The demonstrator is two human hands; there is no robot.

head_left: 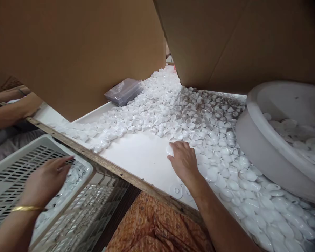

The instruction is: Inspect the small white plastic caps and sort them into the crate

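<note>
Brown cardboard (94,45) filled the top of the frame, white pieces (157,108) sprawling from center to lower right! The basket (90,168) sat lower left, the basin (267,157) far right. Over the basket, the left hand (46,180) hung loosely open; near center, the right hand (184,159) pinched one white cap (169,149)!

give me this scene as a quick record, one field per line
left hand: over a white slatted plastic basket holding small white pieces
right hand: thumb and fingers at a round white plastic piece
worktop: white surface, wooden edge, heaped glossy white plastic pieces
right side: large round whitish plastic tub
back: brown cardboard panels
far left: co-worker's forearm
</note>
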